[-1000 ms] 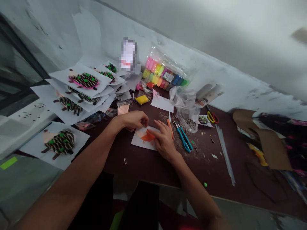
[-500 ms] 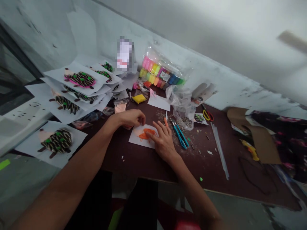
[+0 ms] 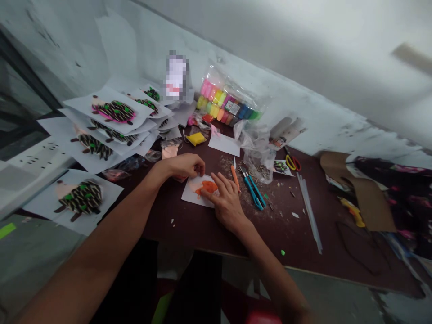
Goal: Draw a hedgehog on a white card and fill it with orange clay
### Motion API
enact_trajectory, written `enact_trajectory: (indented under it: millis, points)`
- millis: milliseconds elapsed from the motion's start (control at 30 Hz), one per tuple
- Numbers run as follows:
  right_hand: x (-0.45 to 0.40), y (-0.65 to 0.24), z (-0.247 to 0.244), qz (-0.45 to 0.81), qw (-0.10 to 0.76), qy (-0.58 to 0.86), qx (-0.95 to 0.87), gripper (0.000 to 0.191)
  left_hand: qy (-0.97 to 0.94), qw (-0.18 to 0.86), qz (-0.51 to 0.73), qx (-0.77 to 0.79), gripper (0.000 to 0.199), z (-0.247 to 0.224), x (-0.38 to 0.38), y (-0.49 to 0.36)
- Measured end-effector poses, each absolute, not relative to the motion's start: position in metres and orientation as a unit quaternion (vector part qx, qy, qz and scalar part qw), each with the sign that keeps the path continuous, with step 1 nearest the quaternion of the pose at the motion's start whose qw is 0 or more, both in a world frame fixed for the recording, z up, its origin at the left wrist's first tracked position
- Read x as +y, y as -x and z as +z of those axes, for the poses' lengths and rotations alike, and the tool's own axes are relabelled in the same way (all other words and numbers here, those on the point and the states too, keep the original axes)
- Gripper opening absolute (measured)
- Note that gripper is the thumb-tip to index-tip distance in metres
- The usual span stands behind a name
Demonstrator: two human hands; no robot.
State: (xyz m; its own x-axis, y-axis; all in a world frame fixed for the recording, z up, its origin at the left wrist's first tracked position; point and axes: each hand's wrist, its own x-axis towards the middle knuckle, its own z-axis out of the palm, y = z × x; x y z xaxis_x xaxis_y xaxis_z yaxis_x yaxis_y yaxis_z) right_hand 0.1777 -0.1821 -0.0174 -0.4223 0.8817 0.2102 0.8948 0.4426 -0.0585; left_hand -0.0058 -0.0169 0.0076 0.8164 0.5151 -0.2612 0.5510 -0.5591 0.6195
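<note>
A small white sheet lies on the dark brown table, bearing an orange clay shape with a paler part at its left. My right hand rests over the sheet's right side, fingers spread, with a fingertip on the orange clay. At the sheet's upper left edge is my left hand, its fingers curled together; what they hold, if anything, is hidden. Just right of my right hand lie an orange stick-like tool and teal-handled tools.
Finished hedgehog pictures are stacked at the left. Behind stand packs of coloured clay and a crumpled plastic bag. Yellow-red scissors, clear sticks and cardboard lie to the right.
My right hand has slid slightly left over the orange clay, uncovering more of the orange tool. My left hand has barely moved.
</note>
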Motion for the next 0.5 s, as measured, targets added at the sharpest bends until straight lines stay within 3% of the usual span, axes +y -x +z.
enact_trajectory:
  millis: [267,500]
  points:
    - [-0.1862,-0.1803,-0.0147,-0.027,0.136,0.553,-0.821,0.053,-0.884,0.359,-0.021,0.299,0.036,0.0103,-0.0181,0.0064]
    - [-0.1877,-0.1837,-0.0201,-0.059,0.098,0.548,-0.829,0.051,-0.882,0.364,-0.019,0.300,0.035,0.0103,-0.0192,0.0060]
